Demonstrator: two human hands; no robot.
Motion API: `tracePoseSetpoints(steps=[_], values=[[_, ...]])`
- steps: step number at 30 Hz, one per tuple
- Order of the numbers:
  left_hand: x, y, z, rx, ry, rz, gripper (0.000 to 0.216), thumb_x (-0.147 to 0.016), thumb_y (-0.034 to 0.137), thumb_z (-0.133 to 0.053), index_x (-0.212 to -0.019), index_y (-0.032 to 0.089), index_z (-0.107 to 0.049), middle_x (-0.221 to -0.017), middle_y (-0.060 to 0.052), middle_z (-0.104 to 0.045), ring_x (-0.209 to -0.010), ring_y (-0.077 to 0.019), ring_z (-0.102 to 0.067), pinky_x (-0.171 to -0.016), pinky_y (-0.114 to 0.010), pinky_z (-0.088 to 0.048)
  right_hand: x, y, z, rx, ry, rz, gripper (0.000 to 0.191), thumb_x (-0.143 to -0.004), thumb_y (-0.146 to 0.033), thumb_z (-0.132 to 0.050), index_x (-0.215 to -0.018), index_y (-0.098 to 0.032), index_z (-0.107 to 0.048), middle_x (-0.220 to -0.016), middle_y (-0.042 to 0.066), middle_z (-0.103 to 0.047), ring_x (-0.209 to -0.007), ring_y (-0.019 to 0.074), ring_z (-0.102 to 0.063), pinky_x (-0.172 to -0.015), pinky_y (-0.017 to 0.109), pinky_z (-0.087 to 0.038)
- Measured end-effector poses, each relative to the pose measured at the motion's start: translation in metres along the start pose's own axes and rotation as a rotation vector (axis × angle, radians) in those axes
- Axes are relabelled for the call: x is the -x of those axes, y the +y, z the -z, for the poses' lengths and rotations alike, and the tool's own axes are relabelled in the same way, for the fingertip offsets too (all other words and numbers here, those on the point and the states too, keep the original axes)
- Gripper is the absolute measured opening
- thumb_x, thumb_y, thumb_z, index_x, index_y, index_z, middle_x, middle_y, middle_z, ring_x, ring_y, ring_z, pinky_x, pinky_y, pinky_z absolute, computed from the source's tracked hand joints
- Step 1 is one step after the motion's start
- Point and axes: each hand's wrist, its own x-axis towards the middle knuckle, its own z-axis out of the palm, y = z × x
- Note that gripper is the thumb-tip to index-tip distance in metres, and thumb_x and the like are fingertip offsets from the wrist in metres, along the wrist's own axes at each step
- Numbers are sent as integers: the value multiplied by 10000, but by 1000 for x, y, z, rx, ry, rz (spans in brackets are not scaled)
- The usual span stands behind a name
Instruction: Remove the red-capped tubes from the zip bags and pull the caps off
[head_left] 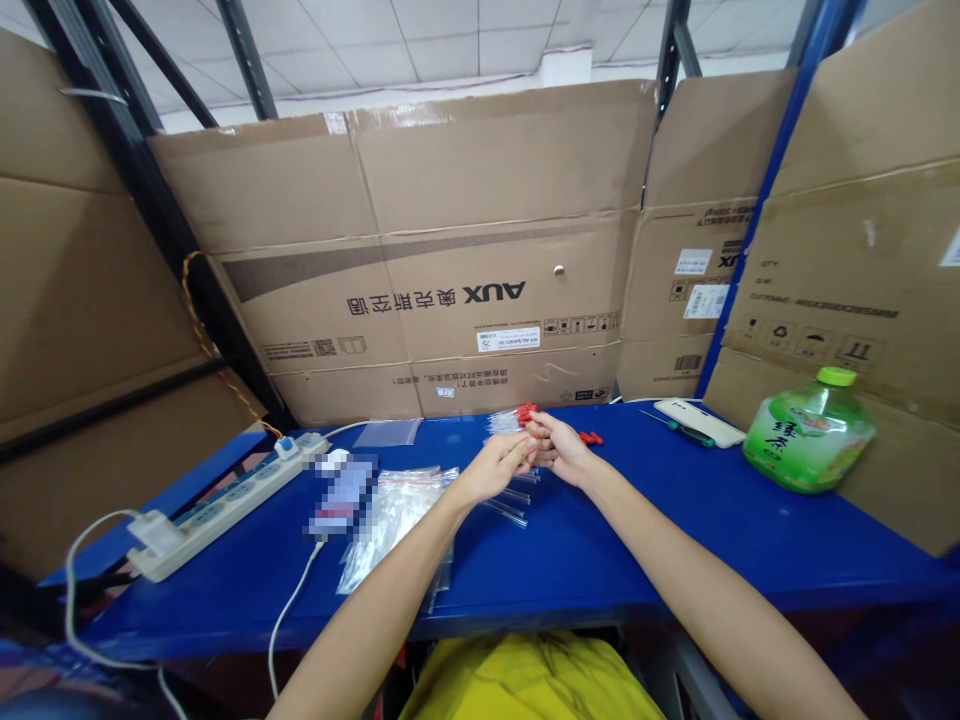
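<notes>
My left hand (491, 467) and my right hand (562, 452) meet over the blue table, their fingers bent and pressed together. Whatever they pinch is small and mostly covered by the fingers; a bit of red shows near the fingertips. Just behind them lies a bunch of clear thin tubes with red ends (511, 418). More small red pieces (591, 438) are to the right of my right hand. Several clear tubes (510, 512) lie loose below the hands. A pile of clear zip bags (394, 520) sits left of my left forearm, partly covered by it.
On the left are a white power strip (232, 505) and a blurred-out phone (341, 500) with a cable. A green screwdriver (691, 433), a whitish flat object (701, 422) and a green-tea jug (808, 435) stand or lie on the right. Cardboard walls (450, 270) enclose the blue table (637, 540).
</notes>
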Motion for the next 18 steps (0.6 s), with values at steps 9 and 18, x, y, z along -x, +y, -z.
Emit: tracePoseSetpoints(steps=[9, 18], values=[[-5, -10, 5, -344, 193, 26, 467, -1023, 479, -410, -664, 184, -444, -601, 20, -460, -580, -119, -386, -609, -256, -289, -3, 1, -5, 401, 429, 452, 553, -894, -673, -523, -585, -256, -333, -454, -69, -312, -419, 94, -237, -438, 259, -188], [-7, -16, 8, -583, 396, 186, 474, -1046, 398, -376, -647, 194, -531, -595, -9, -568, -580, -151, -509, -643, -266, -319, 6, 17, -24, 971, 773, 711, 603, -1015, -594, -301, -550, -234, -437, -548, 50, -563, -537, 179, -450, -587, 325, -260]])
